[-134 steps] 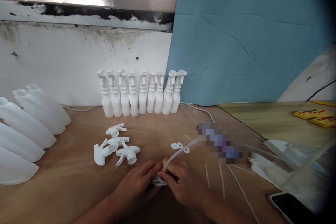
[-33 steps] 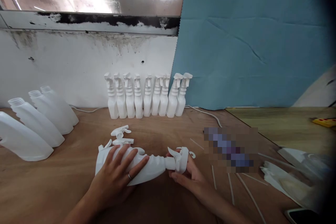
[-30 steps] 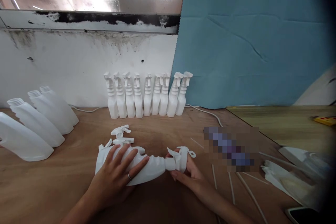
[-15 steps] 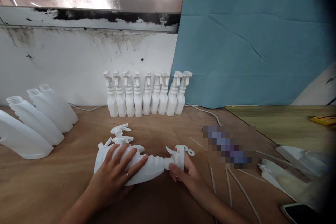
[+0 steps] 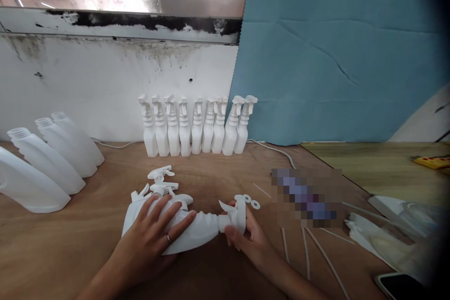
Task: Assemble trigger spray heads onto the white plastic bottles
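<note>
A white spray bottle (image 5: 200, 234) lies on its side between my hands, its neck pointing right. My left hand (image 5: 154, 227), with a ring on one finger, is wrapped over the bottle's body. At the neck, my right hand (image 5: 251, 234) grips the trigger sprayer head (image 5: 239, 213), thumb at the collar. The head sits against the bottle's mouth; whether it is tight I cannot tell. Several loose trigger sprayer heads (image 5: 161, 174) lie just behind the bottle, partly covered by my left hand. Small white ring washers (image 5: 255, 204) lie beyond my right hand.
Several spray bottles with heads (image 5: 184, 131) stand in a row along the wall. Open bottles without heads (image 5: 45, 164) stand at the left. Thin white tubes (image 5: 326, 260), a blurred-out item (image 5: 305, 197), clear plastic bags (image 5: 383, 239) and a phone (image 5: 401, 286) lie at the right.
The bottle and both hands have shifted slightly left and down. The sprayer head has turned a little in my right hand, and more of the ring washers shows behind it.
</note>
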`<state>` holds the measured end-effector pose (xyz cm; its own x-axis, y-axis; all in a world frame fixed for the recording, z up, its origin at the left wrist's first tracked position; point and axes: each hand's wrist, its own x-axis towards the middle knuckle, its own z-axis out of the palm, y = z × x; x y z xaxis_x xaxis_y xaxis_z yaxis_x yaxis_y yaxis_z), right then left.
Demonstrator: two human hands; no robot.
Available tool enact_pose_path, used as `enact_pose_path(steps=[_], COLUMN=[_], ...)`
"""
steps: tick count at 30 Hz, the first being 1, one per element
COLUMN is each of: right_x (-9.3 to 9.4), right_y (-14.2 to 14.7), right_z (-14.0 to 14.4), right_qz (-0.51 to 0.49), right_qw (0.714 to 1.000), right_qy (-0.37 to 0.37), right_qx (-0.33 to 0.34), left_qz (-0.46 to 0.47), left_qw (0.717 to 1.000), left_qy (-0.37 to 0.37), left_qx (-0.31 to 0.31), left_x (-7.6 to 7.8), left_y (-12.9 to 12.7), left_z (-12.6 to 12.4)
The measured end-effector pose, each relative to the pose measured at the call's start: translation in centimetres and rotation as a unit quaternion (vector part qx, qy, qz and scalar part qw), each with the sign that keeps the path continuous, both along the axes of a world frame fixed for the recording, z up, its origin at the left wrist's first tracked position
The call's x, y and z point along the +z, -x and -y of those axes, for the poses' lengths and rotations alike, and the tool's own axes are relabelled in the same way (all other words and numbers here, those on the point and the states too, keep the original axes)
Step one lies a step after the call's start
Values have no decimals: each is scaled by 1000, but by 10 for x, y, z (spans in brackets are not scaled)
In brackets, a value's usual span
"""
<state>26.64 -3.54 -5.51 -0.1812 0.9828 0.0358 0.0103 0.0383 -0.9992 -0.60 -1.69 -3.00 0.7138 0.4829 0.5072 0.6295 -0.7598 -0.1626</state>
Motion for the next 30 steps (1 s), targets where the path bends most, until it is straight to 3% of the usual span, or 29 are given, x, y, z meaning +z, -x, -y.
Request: enact_pose_path(steps=[20, 30], right_x=[-2, 2], right_y=[1, 2], right_z=[-2, -4], right_qz=[-72, -43], right_qw=[997, 998], right_qy=[2, 33], right_qx=[26, 18], left_qz=[-1, 10], left_qw=[1000, 1000], left_qy=[-3, -3], left_qx=[2, 4], left_x=[-2, 0], left_y=[0, -1], left_z=[2, 3])
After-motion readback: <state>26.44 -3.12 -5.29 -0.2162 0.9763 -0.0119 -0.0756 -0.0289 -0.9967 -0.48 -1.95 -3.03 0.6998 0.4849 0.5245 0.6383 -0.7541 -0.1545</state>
